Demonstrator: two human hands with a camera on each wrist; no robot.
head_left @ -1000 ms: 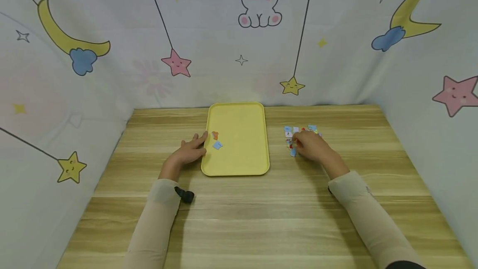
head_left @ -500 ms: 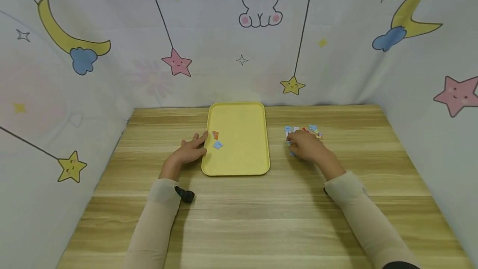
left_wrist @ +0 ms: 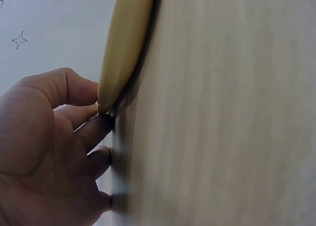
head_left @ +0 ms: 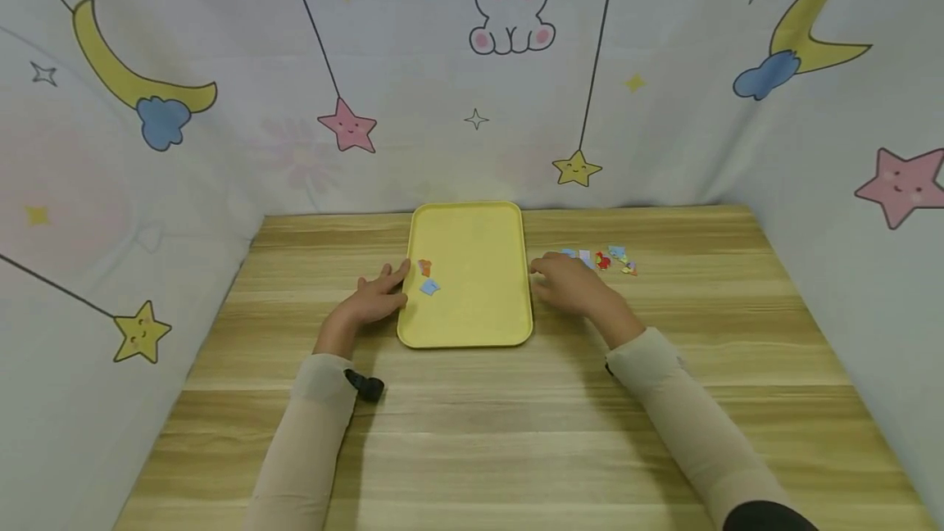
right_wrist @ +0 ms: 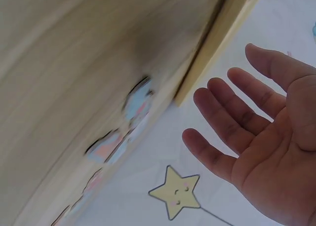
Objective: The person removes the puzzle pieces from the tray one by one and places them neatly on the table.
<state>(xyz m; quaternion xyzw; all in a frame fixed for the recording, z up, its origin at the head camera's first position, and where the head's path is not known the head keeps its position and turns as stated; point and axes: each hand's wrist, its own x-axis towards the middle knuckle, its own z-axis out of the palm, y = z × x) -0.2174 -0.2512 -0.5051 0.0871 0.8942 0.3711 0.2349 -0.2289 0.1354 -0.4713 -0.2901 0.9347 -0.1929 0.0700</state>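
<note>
A yellow tray [head_left: 479, 301] lies on the wooden table, with an orange jigsaw piece [head_left: 425, 268] and a light-blue jigsaw piece [head_left: 430, 287] near its left side. Spread along the left rim, the thumb and fingers of my left hand [head_left: 369, 299] touch the tray; the left wrist view shows thumb and forefinger against its edge [left_wrist: 128, 43]. My right hand [head_left: 571, 281] is just beside the tray's right rim, fingers loosely extended. In the right wrist view that hand [right_wrist: 266, 122] shows nothing in its palm. It covers part of the table where other pieces lay.
Several small printed jigsaw pieces lie right of the tray, among them a red one [head_left: 602, 261], a blue one [head_left: 617, 252] and a multicoloured one [head_left: 629, 268]. A patterned white cloth [head_left: 472, 162] hangs behind the table [head_left: 472, 424] and along both sides.
My right hand has moved left from over the jigsaw pieces to beside the tray's right rim, uncovering the pieces at the right. My left hand and the tray have stayed put.
</note>
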